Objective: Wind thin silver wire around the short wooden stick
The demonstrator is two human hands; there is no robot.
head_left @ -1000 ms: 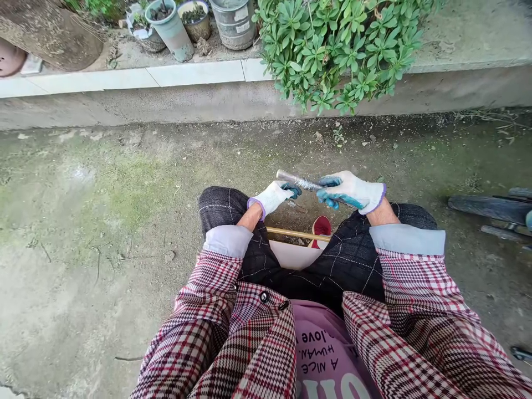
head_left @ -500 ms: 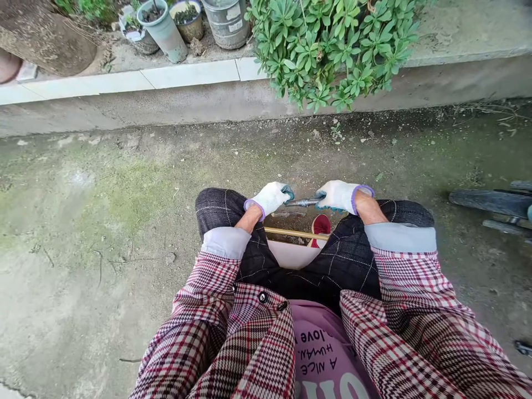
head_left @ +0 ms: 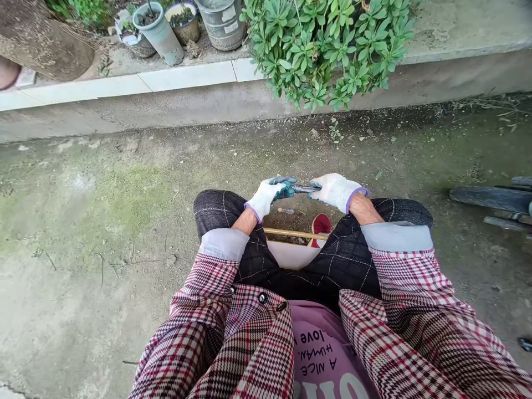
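Between my two gloved hands, held level just past my knees, is a short grey metal rod (head_left: 305, 189) with a ridged, wound-looking stretch near my left fingers. My left hand (head_left: 274, 194), in a white glove with blue-green fingers, closes around the rod's left end. Its right end is gripped by my right hand (head_left: 334, 191), gloved the same way, with the fingers partly hidden beneath. Both hands cover the rod's ends. On the ground under the rod lies a small pale thing (head_left: 286, 210), too small to name.
A yellow bar (head_left: 295, 233) crosses between my knees beside a red shoe (head_left: 321, 224). Ahead, a low concrete ledge (head_left: 166, 102) carries a leafy bush (head_left: 324, 50), a blue pot (head_left: 160, 36) and a metal bucket (head_left: 222, 25). A dark wheel-like object (head_left: 486, 199) stands at right.
Both hands have risen slightly away from me with the rod. My left hand has changed its grip, its fingers now stretching further over the rod, and my right hand has shifted a little left.
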